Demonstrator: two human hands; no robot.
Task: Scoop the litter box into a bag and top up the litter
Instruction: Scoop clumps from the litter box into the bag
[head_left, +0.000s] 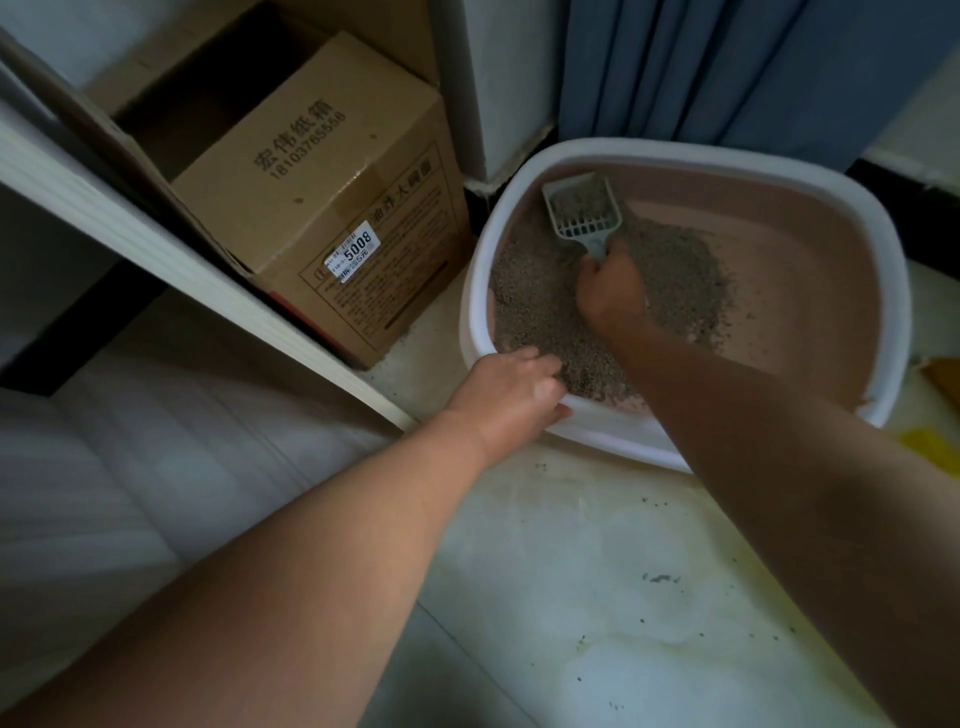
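A litter box (860, 218) with a white rim and pinkish inside stands on the floor in the corner. Grey litter (530, 296) lies heaped in its near-left part. My right hand (613, 299) grips the handle of a pale grey slotted scoop (579, 210), which holds a load of litter and is raised above the far-left side of the box. My left hand (511, 397) grips the near-left rim of the box, thumb outside and fingers over the edge. No bag is in view.
A brown cardboard box (322, 187) stands just left of the litter box. A white shelf edge (156, 244) runs diagonally at left. Blue curtains (727, 67) hang behind. Yellow items (930, 447) lie at the right edge. Litter grains speckle the pale floor (597, 571).
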